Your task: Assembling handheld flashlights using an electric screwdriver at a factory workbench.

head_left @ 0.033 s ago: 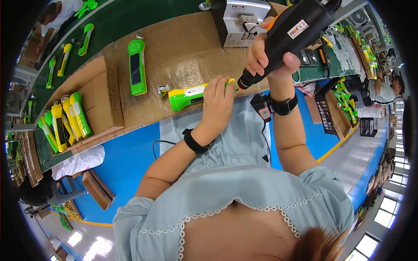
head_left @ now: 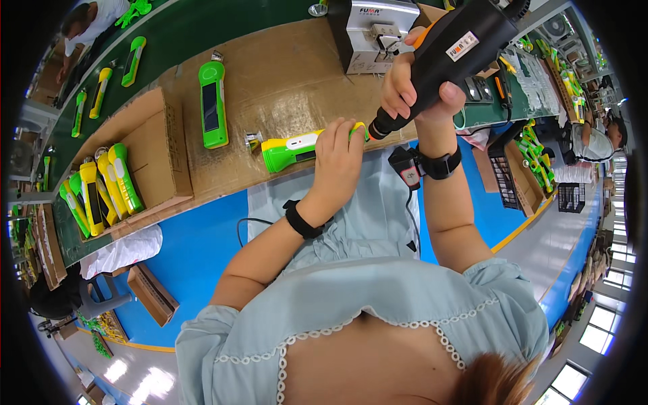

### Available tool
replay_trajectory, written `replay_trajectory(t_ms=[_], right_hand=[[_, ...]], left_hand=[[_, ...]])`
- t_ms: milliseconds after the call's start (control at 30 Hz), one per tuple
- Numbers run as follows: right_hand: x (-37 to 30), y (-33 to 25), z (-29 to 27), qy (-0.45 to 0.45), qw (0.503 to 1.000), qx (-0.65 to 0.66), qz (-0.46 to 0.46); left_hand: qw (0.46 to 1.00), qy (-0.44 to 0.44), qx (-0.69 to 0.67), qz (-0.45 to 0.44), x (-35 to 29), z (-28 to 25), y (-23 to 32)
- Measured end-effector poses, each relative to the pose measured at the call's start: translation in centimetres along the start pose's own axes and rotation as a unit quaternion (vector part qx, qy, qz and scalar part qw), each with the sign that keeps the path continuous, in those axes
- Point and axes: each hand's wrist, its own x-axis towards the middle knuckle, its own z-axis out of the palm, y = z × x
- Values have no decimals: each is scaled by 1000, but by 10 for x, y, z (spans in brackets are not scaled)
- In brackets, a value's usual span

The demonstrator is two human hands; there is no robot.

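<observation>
Broadly, a green bench (head_left: 192, 34) is seen beyond both hands, partly covered by a brown cardboard sheet (head_left: 290, 81) whose front edge is crossed by the left hand. Well to the left of that hand, an open cardboard box (head_left: 177, 145) is set at the bench's front edge, and several green-and-yellow flashlights (head_left: 106, 189) are contained in it. Just beyond the right hand's fingers, a metal fixture (head_left: 361, 40) is placed near the sheet's far edge, so that forward room is narrowed on that side. A black power screwdriver (head_left: 442, 67) is gripped in the right hand (head_left: 439, 111), with fingers and thumb clamped around its body, and is tilted nose-down toward the left hand. By the left hand (head_left: 337, 162), laid over it with fingers close together and clamped on its right-hand part, a held flashlight (head_left: 290, 148) is kept lengthwise along the front edge. Its right end is met or nearly met by the driver's tip; contact cannot be told. Left of and beyond the left hand, a second flashlight (head_left: 212, 108) is laid pointing away from that edge; between it and the fixture, open cardboard is left for forward movement. Left of the left hand, just beside the held flashlight's end, a small silvery reflector (head_left: 254, 141) is rested.
</observation>
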Motion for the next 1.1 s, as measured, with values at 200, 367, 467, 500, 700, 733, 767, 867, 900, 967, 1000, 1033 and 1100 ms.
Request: replay_trajectory(t_ms=[200,367,467,500,700,733,767,867,900,967,1000,1033,1100], right_hand=[[-1,0,-1,-3,1000,-11,2],[1,0,-1,39,998,-58,2],[3,1,-2,62,994,-87,-7],[3,2,-2,75,991,-109,-13],[9,12,1,176,960,-212,-56],[11,17,-2,189,957,-211,-60],[13,24,-5,181,953,-232,-72],[16,38,-2,194,944,-263,-50],[18,38,-2,194,944,-263,-49],[22,38,0,189,939,-286,-5],[24,39,3,206,938,-280,-12],[24,38,2,209,937,-280,-13],[23,37,-3,204,940,-273,-16]], left_hand=[[1000,-2,-2,1,-1,0,-1],[1000,-3,12,0,-1,0,-2],[1000,-16,6,3,2,-2,-4],[1000,-16,-3,2,5,-3,-5],[996,-64,-54,-21,29,-5,-22],[993,-93,-66,-36,35,-6,-26],[993,-91,-66,-36,38,-6,-29],[987,-122,-75,-68,44,-7,-35],[985,-137,-78,-74,46,-8,-37],[981,-155,-82,-79,49,-10,-39],[981,-157,-83,-77,49,-10,-39],[981,-159,-84,-74,50,-10,-40],[980,-163,-87,-79,52,-11,-40]])
